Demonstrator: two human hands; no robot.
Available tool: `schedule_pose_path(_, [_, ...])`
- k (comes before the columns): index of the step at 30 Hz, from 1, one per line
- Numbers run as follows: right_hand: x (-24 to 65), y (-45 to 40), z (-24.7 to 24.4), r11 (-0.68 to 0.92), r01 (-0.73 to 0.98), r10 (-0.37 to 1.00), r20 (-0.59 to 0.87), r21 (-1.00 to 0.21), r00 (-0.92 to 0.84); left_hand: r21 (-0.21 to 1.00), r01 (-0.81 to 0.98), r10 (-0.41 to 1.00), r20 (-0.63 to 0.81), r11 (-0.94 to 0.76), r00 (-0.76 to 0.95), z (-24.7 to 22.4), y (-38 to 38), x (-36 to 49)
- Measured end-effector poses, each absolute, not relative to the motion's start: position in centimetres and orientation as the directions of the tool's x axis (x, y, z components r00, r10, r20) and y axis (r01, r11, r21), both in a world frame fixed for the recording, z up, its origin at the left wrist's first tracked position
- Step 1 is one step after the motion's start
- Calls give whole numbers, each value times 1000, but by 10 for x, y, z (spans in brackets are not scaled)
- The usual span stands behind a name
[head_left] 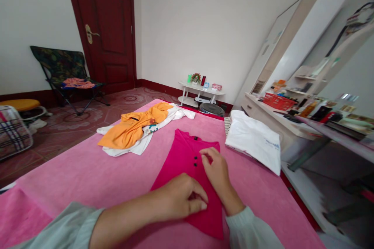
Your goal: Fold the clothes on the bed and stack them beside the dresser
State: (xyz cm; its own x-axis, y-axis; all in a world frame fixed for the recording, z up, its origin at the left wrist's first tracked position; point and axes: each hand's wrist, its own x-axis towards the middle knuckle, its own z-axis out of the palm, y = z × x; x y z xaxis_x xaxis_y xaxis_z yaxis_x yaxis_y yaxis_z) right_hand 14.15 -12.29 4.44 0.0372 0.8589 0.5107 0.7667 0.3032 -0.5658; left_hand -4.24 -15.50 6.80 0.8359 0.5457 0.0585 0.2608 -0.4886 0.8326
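Observation:
A bright pink shirt [178,163] with dark buttons down its front lies on the pink bed cover [117,190]. Across its lower part reaches my left hand [187,196], the fingers curled and the thumb drawn close to the forefinger. My right hand [216,169] is at the shirt's upper right side, just beside the buttons, with thumb and forefinger bent together in a pinch. Whether either hand has cloth between its fingertips cannot be made out. Part of the shirt is hidden beneath my hands and left forearm.
An orange shirt [131,128] lies loosely over white clothing [178,113] on the bed's far left. Folded white clothing [253,136] rests at the right edge. Beyond are a dressing table [254,105] with a red basket [279,101], a low white stand [188,101] and a folding chair [62,66].

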Motion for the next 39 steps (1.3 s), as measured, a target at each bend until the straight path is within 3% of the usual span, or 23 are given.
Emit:
schedule_pose_path(3, [104, -135, 43, 431, 708, 882, 425, -559, -202, 790, 396, 703, 61, -468, 709, 57, -109, -60])
schedule_pose_path(7, [78, -151, 41, 446, 711, 889, 362, -544, -281, 795, 521, 867, 13, -311, 498, 35, -42, -87])
schedule_pose_path(12, [67, -166, 47, 606, 641, 790, 268, -470, -551, 718, 630, 948, 137, -295, 288, 22, 22, -97])
schedule_pose_path(17, [67, -168, 51, 616, 605, 751, 146, -504, -644, 728, 619, 941, 109, -295, 319, 19, 64, -85])
schedule_pose_path(29, [71, -164, 48, 590, 581, 757, 134, -561, -639, 725, 560, 837, 42, -401, 545, 31, 128, -69])
schedule_pose_path(39, [71, -162, 51, 586, 606, 757, 95, -538, -647, 585, 726, 921, 103, -361, 375, 23, 114, -36])
